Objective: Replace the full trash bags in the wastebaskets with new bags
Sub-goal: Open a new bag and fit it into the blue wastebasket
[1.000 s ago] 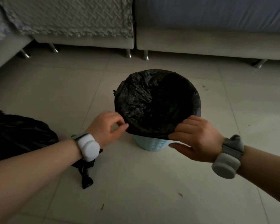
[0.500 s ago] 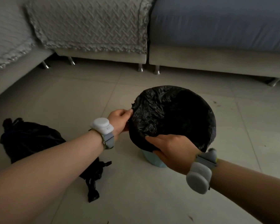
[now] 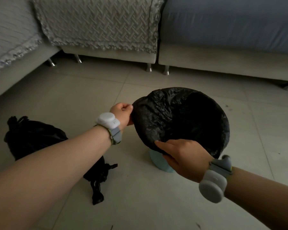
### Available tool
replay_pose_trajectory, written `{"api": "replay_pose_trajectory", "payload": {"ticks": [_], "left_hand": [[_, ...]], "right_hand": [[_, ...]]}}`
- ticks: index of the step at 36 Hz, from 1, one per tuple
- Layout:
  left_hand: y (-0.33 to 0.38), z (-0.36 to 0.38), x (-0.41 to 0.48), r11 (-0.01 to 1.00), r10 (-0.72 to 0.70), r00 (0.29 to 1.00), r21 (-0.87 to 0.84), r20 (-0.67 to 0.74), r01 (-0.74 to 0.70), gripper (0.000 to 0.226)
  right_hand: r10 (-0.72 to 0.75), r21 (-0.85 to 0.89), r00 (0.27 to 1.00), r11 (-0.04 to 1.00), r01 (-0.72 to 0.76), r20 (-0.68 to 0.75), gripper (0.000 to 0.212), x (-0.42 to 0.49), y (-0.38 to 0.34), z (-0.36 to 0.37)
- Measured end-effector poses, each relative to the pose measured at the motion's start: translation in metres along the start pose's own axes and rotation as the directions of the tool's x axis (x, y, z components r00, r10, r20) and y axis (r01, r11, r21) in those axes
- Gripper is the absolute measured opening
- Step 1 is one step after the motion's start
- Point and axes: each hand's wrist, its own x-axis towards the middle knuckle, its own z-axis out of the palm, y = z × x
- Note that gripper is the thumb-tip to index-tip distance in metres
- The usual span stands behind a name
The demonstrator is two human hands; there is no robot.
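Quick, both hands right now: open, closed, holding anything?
Left hand: closed, pinching the new bag at its left edge.
Right hand: closed, gripping the bag's near edge.

Most of the wastebasket [image 3: 157, 161] was covered by the black bag [image 3: 165, 120] folded over its rim; only a pale blue lower part was seen. The inside of this bag was too dark for anything to be made out. At the bag's edge, the grip of the left hand [image 3: 122, 114] was partly hidden by its own curled fingers. On the right hand [image 3: 184, 156] only the thumb was shown, the other fingers being hidden under the rim. The tied bag [image 3: 32, 138] on the floor was partly covered by the left forearm [image 3: 56, 163]. The sofa [image 3: 223, 60] was cut off by the top and right edges. Some dark specks [image 3: 226, 106] on the tiles were too small to be identified.
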Motion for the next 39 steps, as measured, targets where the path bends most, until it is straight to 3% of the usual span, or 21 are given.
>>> {"api": "replay_pose_trajectory", "payload": {"ticks": [2, 6, 10, 12, 15, 18, 20, 22, 23, 24, 26, 28, 29, 31, 34, 36, 39], "left_hand": [[-0.006, -0.003, 0.003, 0.991, -0.115, 0.993, -0.072, -0.027, 0.113, 0.006], [-0.019, -0.006, -0.001, 0.973, -0.227, 0.974, -0.044, 0.012, 0.227, 0.012], [-0.014, -0.002, -0.010, 0.882, -0.355, 0.921, -0.267, 0.161, 0.387, 0.022], [-0.006, -0.002, -0.014, 0.826, -0.346, 0.896, -0.364, 0.277, 0.431, 0.024], [-0.007, 0.000, -0.011, 0.911, -0.261, 0.913, -0.232, 0.313, 0.340, 0.028], [-0.014, 0.003, -0.011, 0.959, -0.272, 0.937, 0.137, 0.220, 0.247, 0.028], [-0.018, 0.005, -0.008, 0.949, -0.252, 0.959, 0.226, 0.130, 0.219, 0.040], [-0.014, 0.007, -0.006, 0.969, -0.104, 0.995, 0.222, -0.014, 0.104, 0.047], [-0.007, 0.008, -0.007, 0.967, 0.044, 0.998, 0.253, -0.055, -0.029, 0.047], [-0.001, 0.008, -0.009, 0.929, 0.234, 0.971, 0.304, -0.040, -0.211, 0.045], [0.017, 0.011, -0.019, 0.685, 0.592, 0.791, 0.421, 0.154, -0.594, 0.043], [0.026, 0.020, -0.024, 0.284, 0.694, 0.537, 0.503, 0.480, -0.817, 0.045], [0.028, 0.027, -0.027, 0.111, 0.622, 0.479, 0.535, 0.620, -0.837, 0.048], [0.026, 0.039, -0.029, -0.116, 0.321, 0.543, 0.601, 0.776, -0.791, 0.052], [0.022, 0.048, -0.027, -0.271, -0.096, 0.677, 0.635, 0.730, -0.723, 0.066], [0.025, 0.053, -0.025, -0.302, -0.193, 0.689, 0.626, 0.698, -0.719, 0.073], [0.028, 0.060, -0.026, -0.320, -0.222, 0.680, 0.607, 0.699, -0.728, 0.071]], "right_hand": [[-0.007, 0.016, 1.000, 1.000, 0.007, -0.009, 0.048, 0.000, 0.001, 0.001], [-0.038, 0.005, 0.999, 0.999, 0.038, -0.038, 0.047, 0.000, 0.003, 0.002], [-0.058, 0.000, 0.998, 0.998, 0.058, -0.029, 0.047, 0.000, 0.004, 0.002], [-0.059, 0.014, 0.998, 0.998, 0.059, -0.034, 0.048, 0.000, 0.005, 0.003], [-0.063, 0.003, 0.997, 0.998, 0.063, -0.044, 0.044, -0.001, 0.005, 0.006], [-0.067, -0.005, 0.998, 0.998, 0.067, -0.014, 0.043, -0.003, 0.006, 0.006], [-0.063, 0.035, 0.998, 0.997, 0.062, 0.027, 0.046, -0.001, 0.004, 0.002], [-0.036, 0.121, 0.994, 0.992, 0.024, 0.100, 0.049, 0.000, 0.006, -0.007], [-0.022, 0.147, 0.995, 0.989, 0.007, 0.100, 0.052, 0.000, 0.007, -0.012], [0.001, 0.162, 0.997, 0.987, -0.012, 0.071, 0.055, 0.002, 0.011, -0.017], [0.063, 0.127, 0.998, 0.990, -0.063, 0.005, 0.058, 0.008, 0.023, -0.024], [0.136, -0.031, 0.989, 0.990, -0.135, 0.055, 0.053, 0.016, 0.042, -0.029], [0.187, -0.140, 0.975, 0.975, -0.170, 0.121, 0.052, 0.018, 0.054, -0.031], [0.294, -0.351, 0.911, 0.918, -0.185, 0.288, 0.053, 0.019, 0.074, -0.033], [0.413, -0.490, 0.722, 0.864, -0.118, 0.554, 0.051, 0.011, 0.093, -0.035], [0.456, -0.502, 0.636, 0.856, -0.123, 0.622, 0.053, 0.007, 0.098, -0.036], [0.446, -0.500, 0.651, 0.858, -0.116, 0.615, 0.054, 0.007, 0.103, -0.034]]}}
